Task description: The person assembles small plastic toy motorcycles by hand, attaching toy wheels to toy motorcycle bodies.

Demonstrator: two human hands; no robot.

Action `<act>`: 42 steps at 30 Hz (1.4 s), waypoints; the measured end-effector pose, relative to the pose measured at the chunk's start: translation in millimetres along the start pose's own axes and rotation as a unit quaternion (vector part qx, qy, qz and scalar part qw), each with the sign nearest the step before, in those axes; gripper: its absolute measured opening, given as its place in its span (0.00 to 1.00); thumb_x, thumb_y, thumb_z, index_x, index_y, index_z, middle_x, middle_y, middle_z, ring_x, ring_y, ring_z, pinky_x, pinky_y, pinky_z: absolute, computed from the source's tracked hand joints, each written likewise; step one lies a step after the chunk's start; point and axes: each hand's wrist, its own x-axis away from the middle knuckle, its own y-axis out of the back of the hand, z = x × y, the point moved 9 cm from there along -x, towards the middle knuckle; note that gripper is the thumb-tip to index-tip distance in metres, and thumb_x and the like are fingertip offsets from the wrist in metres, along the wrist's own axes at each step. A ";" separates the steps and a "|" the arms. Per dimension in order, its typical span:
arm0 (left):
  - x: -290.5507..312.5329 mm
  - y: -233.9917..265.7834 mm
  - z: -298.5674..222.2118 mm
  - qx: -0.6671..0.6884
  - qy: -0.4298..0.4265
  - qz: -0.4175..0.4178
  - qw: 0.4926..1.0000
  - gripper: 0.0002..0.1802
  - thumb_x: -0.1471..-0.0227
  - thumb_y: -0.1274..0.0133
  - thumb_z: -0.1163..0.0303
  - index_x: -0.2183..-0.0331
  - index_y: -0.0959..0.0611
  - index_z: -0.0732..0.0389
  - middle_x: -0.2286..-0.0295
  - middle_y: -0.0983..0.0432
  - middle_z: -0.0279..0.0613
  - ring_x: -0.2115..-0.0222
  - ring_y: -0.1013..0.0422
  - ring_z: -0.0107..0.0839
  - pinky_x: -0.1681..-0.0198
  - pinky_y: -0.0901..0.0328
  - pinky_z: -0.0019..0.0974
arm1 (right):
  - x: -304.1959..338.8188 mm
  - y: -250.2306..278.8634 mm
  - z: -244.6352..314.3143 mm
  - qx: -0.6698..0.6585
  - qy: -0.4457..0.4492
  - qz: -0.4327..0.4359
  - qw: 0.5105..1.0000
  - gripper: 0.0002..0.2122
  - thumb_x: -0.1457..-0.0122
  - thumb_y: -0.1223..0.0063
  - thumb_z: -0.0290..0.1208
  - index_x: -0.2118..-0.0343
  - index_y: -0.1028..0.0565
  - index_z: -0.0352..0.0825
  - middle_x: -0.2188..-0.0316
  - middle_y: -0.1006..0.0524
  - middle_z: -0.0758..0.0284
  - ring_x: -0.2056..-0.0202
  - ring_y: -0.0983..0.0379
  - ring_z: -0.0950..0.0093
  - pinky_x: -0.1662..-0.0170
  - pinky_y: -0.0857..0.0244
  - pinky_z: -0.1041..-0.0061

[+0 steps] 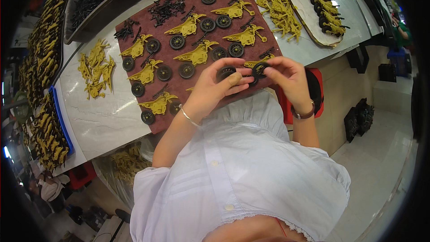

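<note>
Between my hands is a yellow toy motorcycle body [251, 64], partly covered by fingers. The fingertips of my right hand [291, 77] pinch a black spoked wheel [260, 70] against its side. My left hand [216, 83] has its fingers closed around the body's left end, where its exact grip is hidden. Another dark wheel [227, 71] shows partly behind the left fingers. Several matching yellow bodies [197, 54] lie in rows on a dark red cloth [165, 59], each with black wheels [186, 70] beside it.
Small black parts [166, 10] are heaped on the cloth's far side. Loose yellow bodies lie in one pile [96, 69] at left and another pile [277, 11] at right. A grey bin [89, 27] of black parts stands far left; a pale tray [302, 15] holds rowed motorcycles.
</note>
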 end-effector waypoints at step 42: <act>-23.4 -2.5 -21.2 -0.143 -0.115 0.003 0.983 0.18 0.37 0.60 0.71 0.47 0.39 0.64 0.53 0.30 0.44 0.51 0.31 0.31 0.52 0.33 0.32 | -64.3 47.5 13.4 0.140 0.069 -0.072 0.985 0.07 0.44 0.43 0.26 0.63 0.21 0.30 0.73 0.21 0.71 0.70 0.27 0.84 0.67 0.34 0.85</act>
